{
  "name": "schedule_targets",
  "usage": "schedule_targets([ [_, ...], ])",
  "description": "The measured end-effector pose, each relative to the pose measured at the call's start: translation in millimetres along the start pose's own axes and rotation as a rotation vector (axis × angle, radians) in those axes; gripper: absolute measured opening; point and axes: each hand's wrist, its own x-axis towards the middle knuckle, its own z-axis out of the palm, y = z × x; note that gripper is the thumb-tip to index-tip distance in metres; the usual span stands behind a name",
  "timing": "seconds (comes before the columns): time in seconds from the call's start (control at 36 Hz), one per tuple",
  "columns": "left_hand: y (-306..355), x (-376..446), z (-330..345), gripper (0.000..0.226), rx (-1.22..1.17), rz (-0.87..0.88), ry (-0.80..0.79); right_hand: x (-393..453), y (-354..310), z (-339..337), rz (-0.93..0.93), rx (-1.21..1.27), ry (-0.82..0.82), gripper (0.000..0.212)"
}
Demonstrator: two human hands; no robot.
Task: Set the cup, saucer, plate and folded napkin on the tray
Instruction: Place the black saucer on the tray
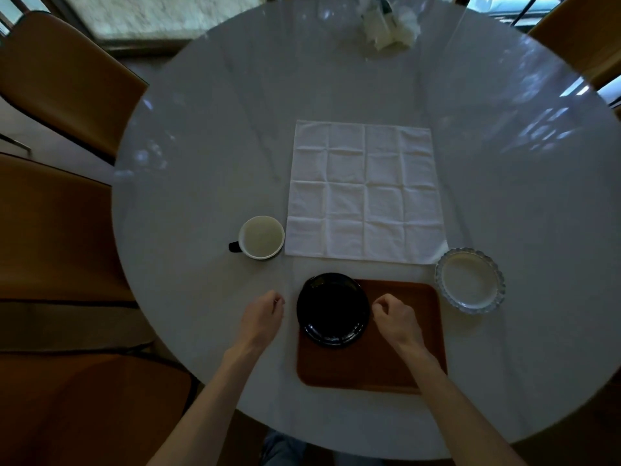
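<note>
A brown tray (403, 358) lies at the near edge of the round white table. A black plate (332, 311) sits on the tray's far left corner, slightly over its edge. My left hand (263, 317) hovers just left of the plate with fingers curled and nothing in it. My right hand (396, 317) is over the tray just right of the plate, also curled and holding nothing. A cup (260, 237) with a dark handle stands on the table beyond my left hand. A white napkin (364, 193) lies unfolded and flat behind the tray. A glass saucer (470, 280) with a scalloped rim rests right of the tray.
The round table (521, 196) has a clump of white paper and a glass item (389, 25) at its far edge. Brown chairs stand to the left (60, 79) and at the far right (584, 42).
</note>
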Motion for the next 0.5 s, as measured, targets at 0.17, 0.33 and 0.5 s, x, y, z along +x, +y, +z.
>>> schedule_targets([
  [0.17,-3.1,-10.9,-7.8,0.023,0.135,0.083,0.079,-9.0,-6.7,-10.5,-0.066,-0.056,0.056,0.014],
  [0.33,5.1,-34.4,-16.8,0.017,0.257,0.141,0.189,-20.6,-11.6,-16.4,-0.209,-0.201,0.145,0.012],
  [0.5,-0.1,-57.2,-19.6,0.013,0.321,0.131,0.190,-32.1,-13.5,-17.5,-0.337,-0.364,0.157,0.015],
])
